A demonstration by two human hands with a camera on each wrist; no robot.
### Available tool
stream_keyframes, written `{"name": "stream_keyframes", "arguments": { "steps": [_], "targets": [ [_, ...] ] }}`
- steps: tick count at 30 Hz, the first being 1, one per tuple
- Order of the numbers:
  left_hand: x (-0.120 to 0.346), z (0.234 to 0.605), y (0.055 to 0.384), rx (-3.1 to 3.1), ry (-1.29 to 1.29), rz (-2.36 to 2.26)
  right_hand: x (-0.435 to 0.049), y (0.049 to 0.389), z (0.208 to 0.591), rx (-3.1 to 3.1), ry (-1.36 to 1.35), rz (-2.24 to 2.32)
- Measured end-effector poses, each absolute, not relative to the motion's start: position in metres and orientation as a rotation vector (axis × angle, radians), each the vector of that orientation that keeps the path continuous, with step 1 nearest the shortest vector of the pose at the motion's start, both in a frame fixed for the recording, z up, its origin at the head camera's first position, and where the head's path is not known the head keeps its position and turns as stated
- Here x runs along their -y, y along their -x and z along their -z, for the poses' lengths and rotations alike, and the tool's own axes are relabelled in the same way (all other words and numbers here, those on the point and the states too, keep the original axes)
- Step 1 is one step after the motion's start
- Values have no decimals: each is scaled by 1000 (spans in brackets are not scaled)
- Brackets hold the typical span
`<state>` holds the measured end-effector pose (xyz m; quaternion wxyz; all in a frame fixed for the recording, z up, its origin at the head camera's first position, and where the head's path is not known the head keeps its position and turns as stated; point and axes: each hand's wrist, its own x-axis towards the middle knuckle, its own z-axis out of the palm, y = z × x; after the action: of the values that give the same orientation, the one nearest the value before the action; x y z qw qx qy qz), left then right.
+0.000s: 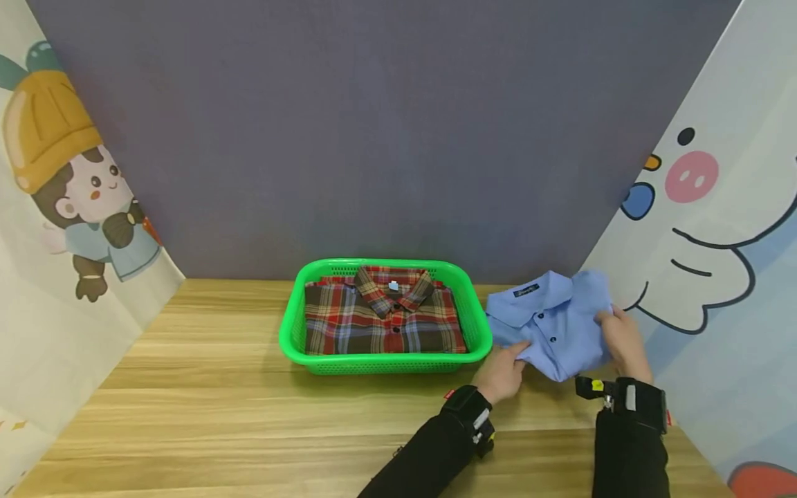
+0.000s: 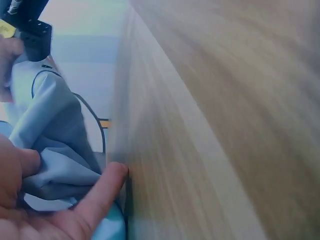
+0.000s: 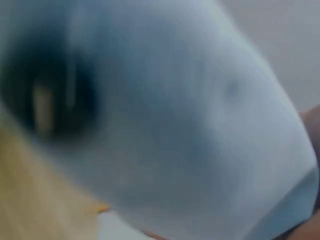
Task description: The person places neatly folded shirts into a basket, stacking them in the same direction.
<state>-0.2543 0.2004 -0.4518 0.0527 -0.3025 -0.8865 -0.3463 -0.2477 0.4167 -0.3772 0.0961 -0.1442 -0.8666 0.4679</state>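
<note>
A light blue button-up shirt [image 1: 563,332], collar up with a dark label inside, is lifted at its right side just right of the green basket. My left hand [image 1: 500,373] grips its lower left part beside the basket's corner. Its right edge is held by my right hand [image 1: 625,340], with the thumb on the front. The left wrist view has bunched blue cloth [image 2: 55,115] between thumb and fingers, low over the wood. Blurred blue cloth [image 3: 175,125] fills most of the right wrist view, hiding most of the right fingers.
A green plastic basket [image 1: 290,321] stands against the grey back panel [image 1: 398,138], with a folded plaid shirt [image 1: 380,335] inside. Printed cartoon panels wall off the wooden table [image 1: 249,429] on the left and right.
</note>
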Motion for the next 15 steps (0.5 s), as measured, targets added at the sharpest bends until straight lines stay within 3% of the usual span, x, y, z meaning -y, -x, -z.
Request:
{"name": "stream_keyframes", "arguments": {
  "steps": [7, 15],
  "targets": [
    [-197, 444, 258, 2558, 1042, 1409, -388, 241, 349, 2308, 254, -1477],
    [-199, 425, 252, 2423, 1045, 1585, -363, 230, 319, 2136, 388, -1365]
  ]
}}
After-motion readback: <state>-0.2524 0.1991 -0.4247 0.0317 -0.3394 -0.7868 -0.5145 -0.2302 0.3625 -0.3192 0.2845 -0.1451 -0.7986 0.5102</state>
